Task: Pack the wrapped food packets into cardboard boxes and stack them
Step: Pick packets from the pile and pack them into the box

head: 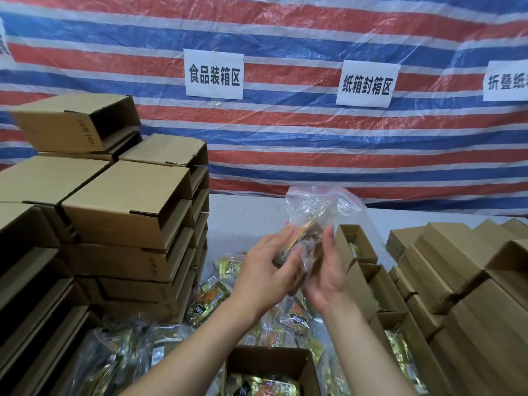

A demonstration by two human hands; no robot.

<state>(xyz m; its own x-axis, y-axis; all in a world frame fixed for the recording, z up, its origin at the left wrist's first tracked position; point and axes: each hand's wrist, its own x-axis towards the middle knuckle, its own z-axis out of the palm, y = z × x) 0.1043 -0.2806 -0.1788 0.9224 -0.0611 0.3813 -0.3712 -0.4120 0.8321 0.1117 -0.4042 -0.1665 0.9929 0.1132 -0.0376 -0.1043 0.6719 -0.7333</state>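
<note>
- Left hand (261,270) fingers curled round the lower left side of a clear zip bag (311,224), thumb on its near face; grasping it.
- Right hand (328,270) fingers and thumb wrapped round the bag's lower right side; also grasping.
- Bag held up over the table (251,215), centre of view; food packets bunched in its bottom, red zip strip at 12 o'clock, top part crumpled and loose.
- Loose gold packets (213,295) piled on the table under the hands, toward 6 o'clock.
- Open cardboard box (274,364) at 6 o'clock, gold packets inside.
- 2 narrow open boxes (363,264) just beside the right hand at 3 o'clock, packets showing in them.
- Stacked boxes (120,212) at 9 o'clock, several layers high.
- More boxes (463,278) at 3 to 4 o'clock.
- Striped tarp (285,132) at 12 o'clock, 3 white paper signs (214,74) on it.
</note>
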